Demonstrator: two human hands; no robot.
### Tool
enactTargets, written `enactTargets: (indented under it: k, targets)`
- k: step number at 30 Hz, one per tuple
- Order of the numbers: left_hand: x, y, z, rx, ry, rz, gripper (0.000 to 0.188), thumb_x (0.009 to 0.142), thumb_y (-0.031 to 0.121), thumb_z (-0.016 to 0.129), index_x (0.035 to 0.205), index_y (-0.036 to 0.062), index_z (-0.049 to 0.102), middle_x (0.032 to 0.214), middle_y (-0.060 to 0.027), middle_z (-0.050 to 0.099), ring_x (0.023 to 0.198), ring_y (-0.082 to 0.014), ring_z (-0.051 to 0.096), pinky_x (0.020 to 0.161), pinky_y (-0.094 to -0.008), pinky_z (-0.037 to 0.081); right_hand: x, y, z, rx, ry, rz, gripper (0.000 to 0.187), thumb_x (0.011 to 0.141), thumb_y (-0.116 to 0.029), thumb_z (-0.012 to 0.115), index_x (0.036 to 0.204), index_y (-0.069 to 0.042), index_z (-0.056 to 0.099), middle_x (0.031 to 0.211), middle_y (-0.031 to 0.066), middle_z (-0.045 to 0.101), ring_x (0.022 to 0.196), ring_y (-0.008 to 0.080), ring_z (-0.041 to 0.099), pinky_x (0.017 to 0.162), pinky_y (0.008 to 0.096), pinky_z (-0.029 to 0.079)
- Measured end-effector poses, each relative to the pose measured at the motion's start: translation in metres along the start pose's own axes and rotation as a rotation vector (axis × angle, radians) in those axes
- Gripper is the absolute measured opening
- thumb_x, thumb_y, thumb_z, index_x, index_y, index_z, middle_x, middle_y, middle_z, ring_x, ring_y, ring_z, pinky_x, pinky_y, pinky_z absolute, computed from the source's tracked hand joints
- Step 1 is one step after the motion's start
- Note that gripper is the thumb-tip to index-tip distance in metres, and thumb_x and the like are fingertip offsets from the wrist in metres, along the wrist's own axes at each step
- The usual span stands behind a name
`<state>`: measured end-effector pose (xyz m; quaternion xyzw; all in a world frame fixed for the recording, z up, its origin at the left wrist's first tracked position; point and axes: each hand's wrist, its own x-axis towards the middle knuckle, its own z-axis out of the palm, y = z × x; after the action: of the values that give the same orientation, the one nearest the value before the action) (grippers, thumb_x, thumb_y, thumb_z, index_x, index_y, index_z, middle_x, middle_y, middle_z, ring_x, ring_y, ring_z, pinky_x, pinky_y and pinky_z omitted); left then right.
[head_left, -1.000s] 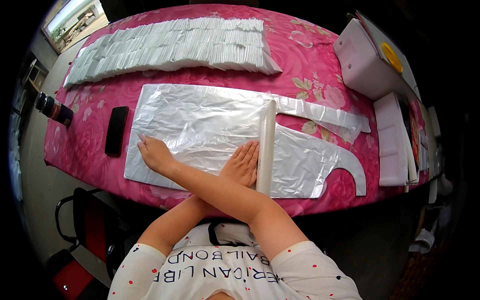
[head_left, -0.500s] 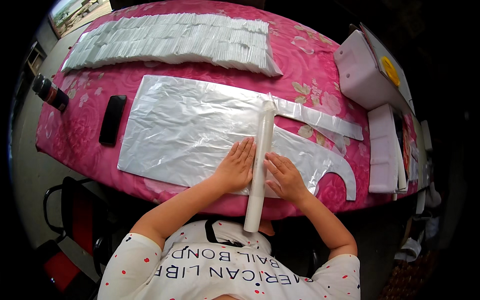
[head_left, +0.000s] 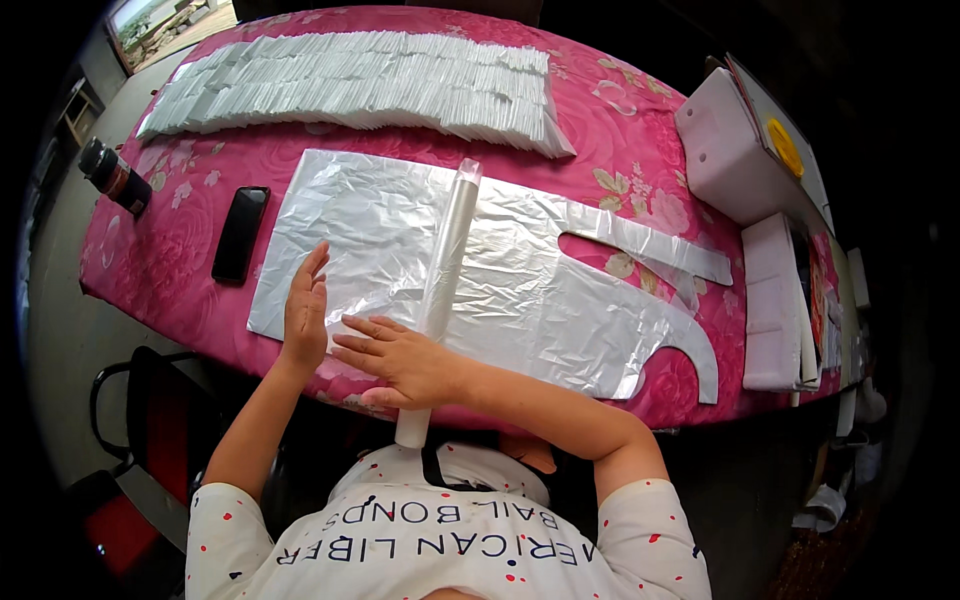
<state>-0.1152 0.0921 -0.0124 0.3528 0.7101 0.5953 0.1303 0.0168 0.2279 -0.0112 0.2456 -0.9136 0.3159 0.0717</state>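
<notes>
A silvery-white thin plastic sheet [head_left: 540,290], cut out at its right end into two strap-like strips, lies flat and wrinkled in front of me. Across it lies a long pale tube [head_left: 452,240], its near end jutting past the table edge toward my body. My left hand [head_left: 306,310] is raised edge-on over the sheet's left part, fingers stretched, holding nothing. Just right of it, my right hand [head_left: 400,362] reaches across the near part of the tube, palm down with fingers apart; whether it touches the tube I cannot tell. The hand hides part of the tube.
Several rows of folded white plastic pieces [head_left: 350,85] lie along the far side of the pink flowered tablecloth [head_left: 620,130]. A black phone [head_left: 240,235] and a dark bottle [head_left: 115,175] are at left. White foam boxes [head_left: 715,140] stand at right. A chair [head_left: 160,420] is at lower left.
The tube has moved left across the sheet. My left hand has left the tube and moved left; my right hand has swung left over the tube's near part.
</notes>
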Motion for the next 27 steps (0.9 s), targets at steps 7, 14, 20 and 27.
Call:
enactTargets:
  k: [7, 14, 20, 27]
  targets:
    - [-0.065, -0.011, -0.083, 0.106, 0.131, -0.123, 0.048, 0.096, 0.029, 0.032, 0.133, -0.0008, 0.036, 0.135, -0.0129, 0.041, 0.122, -0.0235, 0.041, 0.1, -0.0339, 0.031, 0.018, 0.026, -0.034, -0.071, 0.303, 0.072, 0.036, 0.08, -0.018, 0.061, 0.112, -0.003, 0.056, 0.117, 0.0132, 0.055, 0.114, 0.0297, 0.048, 0.097, 0.0411, 0.037]
    - [-0.094, -0.002, -0.081, 0.119, 0.087, -0.221, 0.046, 0.092, 0.02, 0.041, 0.132, -0.002, 0.035, 0.13, -0.0148, 0.043, 0.114, -0.0244, 0.045, 0.098, -0.0338, 0.034, 0.071, 0.081, -0.005, -0.352, 0.028, 0.078, 0.052, 0.088, -0.038, 0.047, 0.131, -0.008, 0.043, 0.137, 0.0102, 0.039, 0.132, 0.0275, 0.027, 0.109, 0.0432, 0.019]
    - [-0.09, 0.004, -0.056, 0.786, 0.0, -0.219, 0.077, 0.073, 0.02, 0.069, 0.133, -0.0048, 0.028, 0.116, -0.0215, 0.042, 0.104, -0.0342, 0.046, 0.093, -0.0395, 0.037, 0.157, 0.071, 0.044, -0.331, 0.1, 0.249, 0.056, 0.086, -0.036, 0.049, 0.133, -0.006, 0.04, 0.14, 0.0139, 0.034, 0.135, 0.0321, 0.02, 0.109, 0.0451, 0.014]
    - [-0.078, 0.002, -0.068, 0.314, 0.014, -0.482, 0.073, 0.068, 0.01, 0.073, 0.13, -0.0023, 0.036, 0.097, -0.0142, 0.057, 0.088, -0.0237, 0.058, 0.079, -0.0333, 0.047, 0.164, 0.066, 0.077, -0.078, 0.634, 0.644, 0.085, 0.073, -0.015, 0.053, 0.141, 0.002, 0.006, 0.144, 0.0283, 0.004, 0.136, 0.0381, 0.007, 0.109, 0.0459, 0.011]
